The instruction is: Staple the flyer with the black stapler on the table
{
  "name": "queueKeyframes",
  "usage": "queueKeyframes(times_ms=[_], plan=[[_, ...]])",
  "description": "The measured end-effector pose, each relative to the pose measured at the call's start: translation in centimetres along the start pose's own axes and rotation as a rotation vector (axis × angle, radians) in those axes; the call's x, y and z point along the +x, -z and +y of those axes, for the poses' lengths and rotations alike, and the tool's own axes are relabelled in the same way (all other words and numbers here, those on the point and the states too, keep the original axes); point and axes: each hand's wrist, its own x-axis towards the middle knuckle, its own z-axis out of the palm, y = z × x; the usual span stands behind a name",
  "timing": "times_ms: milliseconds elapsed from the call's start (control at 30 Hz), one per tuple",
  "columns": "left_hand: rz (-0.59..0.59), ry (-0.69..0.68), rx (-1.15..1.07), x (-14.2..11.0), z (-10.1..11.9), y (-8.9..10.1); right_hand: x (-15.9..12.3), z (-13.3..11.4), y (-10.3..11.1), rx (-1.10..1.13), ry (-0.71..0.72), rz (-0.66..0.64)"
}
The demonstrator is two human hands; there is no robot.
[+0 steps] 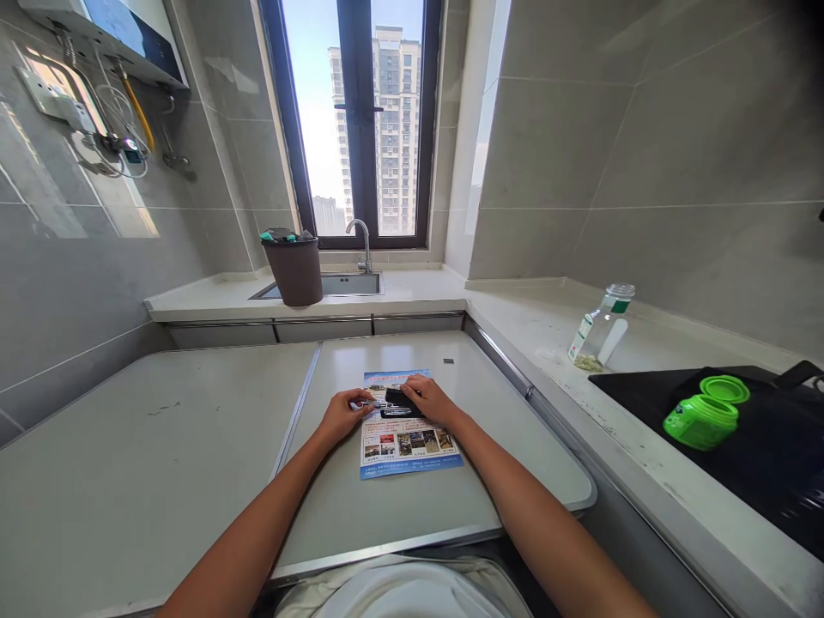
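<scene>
In the head view, a printed leaflet with blue borders and small photos lies flat on the white table. My left hand is at its left edge, fingertips pinched on a small, slim, silvery tool too small to name. My right hand rests with its fingers closed on a small black case lying on the leaflet. Shiny metal pieces show along the case's near side, between the two hands. Part of the case is hidden under my right fingers.
A small dark grey piece lies beyond my right hand. Behind stand a brown bin, a sink and a faucet. On the right counter are a glass bottle, a green open-lidded jar and a black bag.
</scene>
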Motion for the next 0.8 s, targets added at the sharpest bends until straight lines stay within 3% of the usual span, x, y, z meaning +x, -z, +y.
queueKeyframes(times_ms=[800], plan=[[-0.032,0.004,0.051,-0.12,0.27,0.05,-0.1,0.05,-0.11,0.006,-0.024,-0.001]])
